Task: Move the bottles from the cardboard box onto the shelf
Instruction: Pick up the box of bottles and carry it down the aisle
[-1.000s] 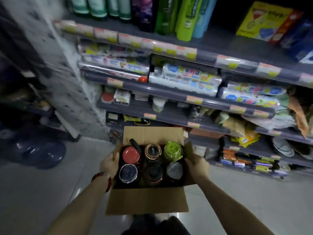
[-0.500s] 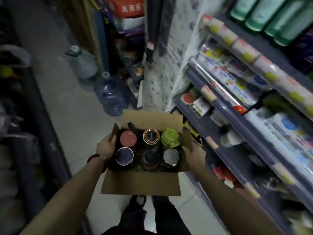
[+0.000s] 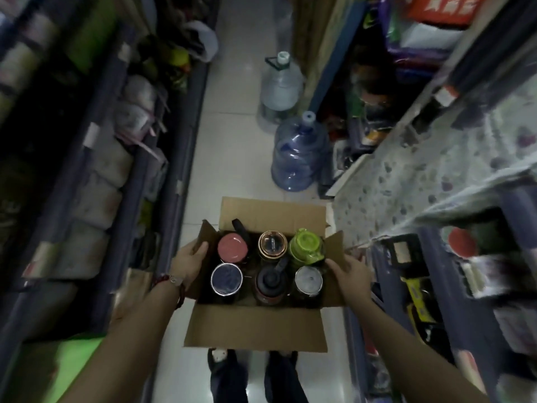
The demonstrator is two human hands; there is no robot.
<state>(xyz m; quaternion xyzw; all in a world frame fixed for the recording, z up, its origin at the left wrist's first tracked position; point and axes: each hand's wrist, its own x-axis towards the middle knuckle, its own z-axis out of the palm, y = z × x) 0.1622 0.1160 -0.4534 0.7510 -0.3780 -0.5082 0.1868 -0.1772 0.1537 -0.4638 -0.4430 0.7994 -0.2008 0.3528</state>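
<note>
A person stands in a narrow shop aisle carrying an open cardboard box [image 3: 255,330] at waist height, both bare forearms reaching forward and slightly inward from the lower corners of the view. The left hand [image 3: 189,261] clasps the box's left wall, its thumb hooked over the rim and onto the raised side flap, the other fingers out of sight beneath; a red beaded bracelet [image 3: 171,282] circles that wrist. The right hand [image 3: 350,271] grips the right wall in mirror fashion, its thumb lying over the edge toward the bottles, its fingers curled under the box and hidden.

Six bottles stand upright inside the box in two rows of three. The far row holds a red-lidded bottle [image 3: 232,247], a copper-rimmed bottle [image 3: 272,246] and a green-capped bottle [image 3: 307,248]; the near row holds a dark blue-lidded bottle [image 3: 226,279], a black-capped bottle [image 3: 270,282] and a silver-lidded bottle [image 3: 308,280]. The near flap hangs down toward the carrier, the far flap stands up.

Stocked shelves [image 3: 476,286] line the aisle on both sides, blurred. Two large water jugs [image 3: 297,152] stand on the tiled floor [image 3: 232,158] ahead, the blue one nearer. The carrier's dark shoes [image 3: 229,370] show below the box.
</note>
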